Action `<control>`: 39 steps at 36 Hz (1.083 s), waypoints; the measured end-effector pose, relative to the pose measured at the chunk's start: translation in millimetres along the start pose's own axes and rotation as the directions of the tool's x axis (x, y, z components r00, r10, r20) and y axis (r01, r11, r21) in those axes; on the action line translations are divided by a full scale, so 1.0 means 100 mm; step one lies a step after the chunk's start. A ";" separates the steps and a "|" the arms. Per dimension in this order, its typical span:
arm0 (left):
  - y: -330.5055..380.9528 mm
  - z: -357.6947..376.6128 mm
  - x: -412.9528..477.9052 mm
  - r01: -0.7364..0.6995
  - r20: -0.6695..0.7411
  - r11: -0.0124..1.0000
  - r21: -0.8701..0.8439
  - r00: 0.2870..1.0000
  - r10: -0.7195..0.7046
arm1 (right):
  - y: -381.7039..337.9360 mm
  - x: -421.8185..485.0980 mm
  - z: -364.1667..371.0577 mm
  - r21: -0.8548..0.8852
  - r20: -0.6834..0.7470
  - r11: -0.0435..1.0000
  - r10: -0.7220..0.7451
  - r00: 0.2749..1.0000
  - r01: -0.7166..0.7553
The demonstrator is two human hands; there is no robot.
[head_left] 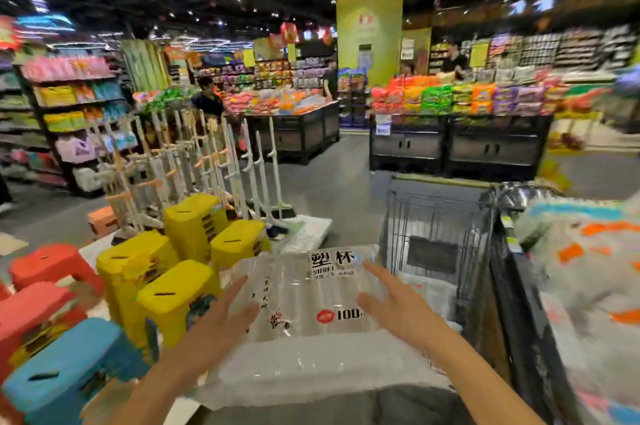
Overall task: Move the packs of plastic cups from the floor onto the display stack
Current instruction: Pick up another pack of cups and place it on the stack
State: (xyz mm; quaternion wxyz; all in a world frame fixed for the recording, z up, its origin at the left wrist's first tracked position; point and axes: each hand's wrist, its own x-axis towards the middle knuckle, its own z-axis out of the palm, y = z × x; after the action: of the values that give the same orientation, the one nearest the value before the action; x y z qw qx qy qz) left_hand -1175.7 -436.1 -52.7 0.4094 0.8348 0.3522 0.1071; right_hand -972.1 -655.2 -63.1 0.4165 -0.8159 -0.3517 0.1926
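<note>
- The pack of cups (311,289) lies flat on top of a pile of other clear packs (304,369).
- The left hand (214,317) is at the left edge of the pack of cups. Its fingers are straight and spread, not curled round anything.
- The right hand (391,303) rests on the right side of the pack, fingers straight too.
- Yellow stools (173,293) stand just left of the pack.
- A wire cart (440,237) stands behind the pack, to its right.

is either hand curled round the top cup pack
No, the left hand and the right hand both lie open, fingers straight, on the top cup pack.
</note>
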 end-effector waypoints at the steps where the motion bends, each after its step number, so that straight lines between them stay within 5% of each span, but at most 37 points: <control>1: 0.06 0.07 0.14 -0.011 0.026 1.000 0.016 1.000 0.010 | 0.08 0.04 -0.06 0.005 -0.010 1.000 0.017 1.000 -0.017; 9: 0.26 0.47 1.36 -0.112 0.119 0.981 0.157 0.988 0.094 | 0.54 0.55 -0.39 0.032 -0.107 0.990 0.141 0.984 -0.138; 13: 0.57 0.54 1.74 -0.164 0.179 0.982 0.091 0.973 0.146 | 0.60 0.76 -0.54 0.064 -0.177 0.973 0.228 0.958 -0.220; 22: 0.98 0.92 2.70 -0.449 0.262 0.885 0.122 0.875 0.408 | 0.65 1.12 -0.93 0.083 -0.373 0.959 0.282 0.884 -0.271; 33: 1.68 1.69 3.48 -0.363 0.450 0.911 -0.194 0.792 0.412 | 1.36 1.63 -1.61 0.018 -0.471 0.949 0.287 0.834 -0.316; 39: 2.05 2.23 3.97 -0.359 0.465 0.907 -0.219 0.779 0.420 | 1.87 2.06 -2.17 0.062 -0.457 0.949 0.301 0.837 -0.308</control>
State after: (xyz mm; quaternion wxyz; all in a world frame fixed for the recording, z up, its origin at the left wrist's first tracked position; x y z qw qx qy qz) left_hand -679.4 -389.2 -83.5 0.5041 0.8624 0.0462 -0.0106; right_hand -622.8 -697.7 -93.8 0.4462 -0.8865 -0.1100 0.0546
